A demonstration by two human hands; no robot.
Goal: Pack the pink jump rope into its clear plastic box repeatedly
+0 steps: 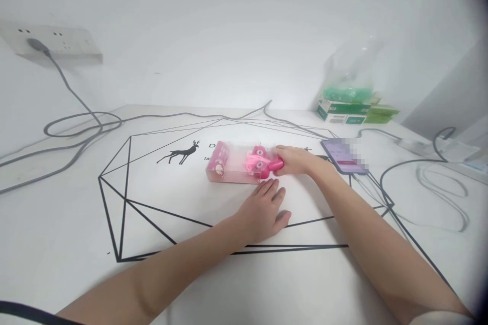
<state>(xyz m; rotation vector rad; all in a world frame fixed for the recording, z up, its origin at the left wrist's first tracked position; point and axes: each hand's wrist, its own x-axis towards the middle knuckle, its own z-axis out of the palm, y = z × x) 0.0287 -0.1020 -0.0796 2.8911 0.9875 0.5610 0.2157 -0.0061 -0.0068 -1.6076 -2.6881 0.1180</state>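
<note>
A clear plastic box (238, 175) with a pink printed end lies on the white table. At its right end is a bright pink item (263, 161) with round handles, partly inside the box. My right hand (292, 160) is closed around the right part of the pink item, beyond the box's end. Below the box, my left hand (265, 210) rests on the table with its fingers spread, the fingertips close to the box's front edge. It holds nothing.
A phone (345, 156) lies right of my right hand. Behind it stand green and white boxes (345, 109) with a clear bag (353, 73) on top. Grey cables (183, 115) cross the table's back, leading left to a wall socket (63, 40). More cables lie at right.
</note>
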